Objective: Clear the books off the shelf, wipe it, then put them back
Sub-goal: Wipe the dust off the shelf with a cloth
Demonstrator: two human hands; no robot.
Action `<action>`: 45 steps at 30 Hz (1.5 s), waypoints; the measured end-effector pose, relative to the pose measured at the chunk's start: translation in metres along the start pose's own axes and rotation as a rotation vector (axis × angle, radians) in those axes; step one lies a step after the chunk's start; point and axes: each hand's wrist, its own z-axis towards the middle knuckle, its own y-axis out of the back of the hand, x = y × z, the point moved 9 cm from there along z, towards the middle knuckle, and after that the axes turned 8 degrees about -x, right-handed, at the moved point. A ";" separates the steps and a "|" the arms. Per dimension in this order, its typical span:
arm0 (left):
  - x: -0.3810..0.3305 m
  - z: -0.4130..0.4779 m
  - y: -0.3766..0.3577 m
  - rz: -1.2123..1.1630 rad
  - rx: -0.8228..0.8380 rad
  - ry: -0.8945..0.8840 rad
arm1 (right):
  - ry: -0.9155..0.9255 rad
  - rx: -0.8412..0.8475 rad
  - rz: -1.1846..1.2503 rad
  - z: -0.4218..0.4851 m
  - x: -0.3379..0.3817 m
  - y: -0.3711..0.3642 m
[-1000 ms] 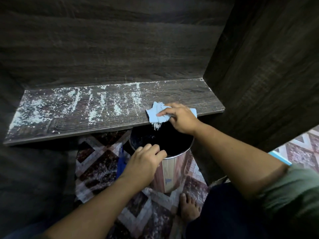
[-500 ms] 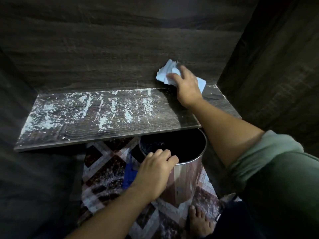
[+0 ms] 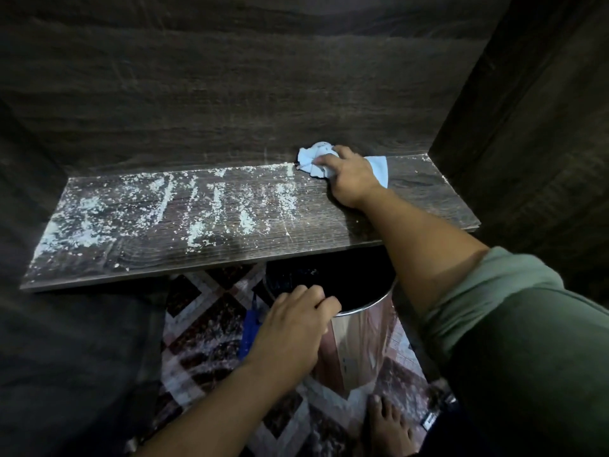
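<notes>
A dark wooden shelf [image 3: 329, 232] runs across the middle of the view, with white dust and crumbs [image 3: 211, 206] strewn over its left and centre. No books are in view. My right hand [image 3: 352, 176] grips a light blue cloth [image 3: 313, 159] and presses it on the shelf at the back edge, right of centre. The part of the shelf right of the hand is almost free of dust. My left hand [image 3: 296, 328] grips the near rim of a shiny metal bin [image 3: 359, 338] held under the shelf's front edge.
Dark wooden panels close the shelf in at the back [image 3: 263, 94] and on the right [image 3: 527, 143]. Below lies a patterned tiled floor [image 3: 204, 331] with my bare foot [image 3: 385, 427] beside the bin. A blue object [image 3: 248, 328] stands left of the bin.
My right hand carried the cloth from the shelf's front edge over the bin to the back edge, then slid it left and down onto the shelf. My left hand kept hold of the bin.
</notes>
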 end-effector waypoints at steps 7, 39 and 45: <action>-0.005 0.003 -0.001 0.014 0.014 -0.014 | -0.020 0.162 0.115 -0.015 -0.001 0.007; -0.006 0.003 -0.003 -0.009 0.010 -0.039 | 0.076 0.126 0.103 -0.047 -0.002 -0.003; -0.012 0.000 0.001 -0.008 0.012 -0.055 | 0.133 0.156 0.190 -0.108 0.003 0.011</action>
